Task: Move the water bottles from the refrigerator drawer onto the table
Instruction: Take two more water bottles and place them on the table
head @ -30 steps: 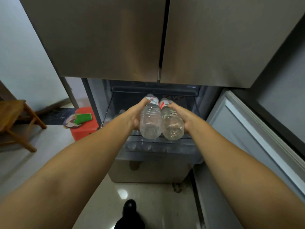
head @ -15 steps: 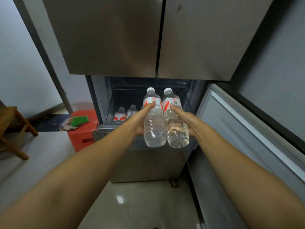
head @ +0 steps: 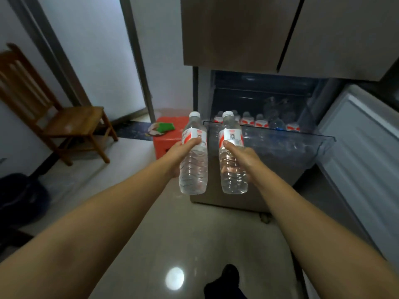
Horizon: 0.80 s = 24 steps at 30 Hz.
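My left hand (head: 178,155) grips a clear water bottle (head: 193,165) with a white cap and a red-and-white label, held upright in front of the fridge. My right hand (head: 244,160) grips a second, matching bottle (head: 232,167), also upright, a small gap between the two. Both bottles are out of the pulled-out clear drawer (head: 302,152) and hang above the floor in front of it. Several more bottles (head: 251,121) stand at the back of the drawer. No table is in view.
The open lower fridge door (head: 362,152) stands at the right. A red plastic stool (head: 170,137) with a green item on it sits left of the fridge. A wooden chair (head: 64,124) is at the far left, a dark bag (head: 19,197) beside it. My shoe (head: 228,275) is on the glossy floor.
Both hands have drawn the two bottles back out of the drawer and slightly apart. The view has swung left, bringing the chair and more of the floor into sight.
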Available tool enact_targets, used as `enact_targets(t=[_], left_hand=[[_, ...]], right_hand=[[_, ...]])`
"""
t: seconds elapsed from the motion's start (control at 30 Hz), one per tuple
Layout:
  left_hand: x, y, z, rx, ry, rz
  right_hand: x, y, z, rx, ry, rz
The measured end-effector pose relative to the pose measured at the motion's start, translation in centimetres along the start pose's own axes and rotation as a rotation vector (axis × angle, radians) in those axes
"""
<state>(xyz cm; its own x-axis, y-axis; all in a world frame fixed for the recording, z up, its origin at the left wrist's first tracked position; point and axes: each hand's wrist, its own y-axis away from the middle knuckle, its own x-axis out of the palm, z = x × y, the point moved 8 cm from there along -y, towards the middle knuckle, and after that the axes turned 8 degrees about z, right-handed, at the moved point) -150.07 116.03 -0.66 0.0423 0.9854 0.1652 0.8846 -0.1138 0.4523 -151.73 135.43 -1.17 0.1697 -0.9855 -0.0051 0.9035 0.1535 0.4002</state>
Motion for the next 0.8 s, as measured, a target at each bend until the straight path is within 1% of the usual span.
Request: enact_targets(t=[0.13,0.27,0.37,0.47,0.6,0.63,0.8], left_hand=[[-3.9,3.8,2.5,0.033,0.034,-0.101],[-7.9,8.0,5.2,0.046,0.044,-0.246],[-11.2,12.3,7.5,0.048,0.074,-0.454],[-13.6,16.3,9.9,0.049,0.090,-0.659],[-15.4,22.8,13.8,0.062,0.204,-0.878],[-16.0,25.4,15.1,0.066,0.236,-0.959],[-17.9,34.3,19.2,0.071,0.283,-1.188]], right_hand=[[4.7,0.1,-1.9,0.046,0.077,0.092],[10.3,-0.4,-2.4,0.022,0.229,0.216],[15.1,0.2,-2.6,-0.027,0.357,0.337],[19.3,1.5,-3.6,-0.084,0.433,0.457],[24.7,5.0,-6.2,-0.127,0.538,0.641],[26.7,6.6,-7.0,-0.123,0.570,0.705],[32.8,11.8,-9.3,-0.209,0.680,0.850]])
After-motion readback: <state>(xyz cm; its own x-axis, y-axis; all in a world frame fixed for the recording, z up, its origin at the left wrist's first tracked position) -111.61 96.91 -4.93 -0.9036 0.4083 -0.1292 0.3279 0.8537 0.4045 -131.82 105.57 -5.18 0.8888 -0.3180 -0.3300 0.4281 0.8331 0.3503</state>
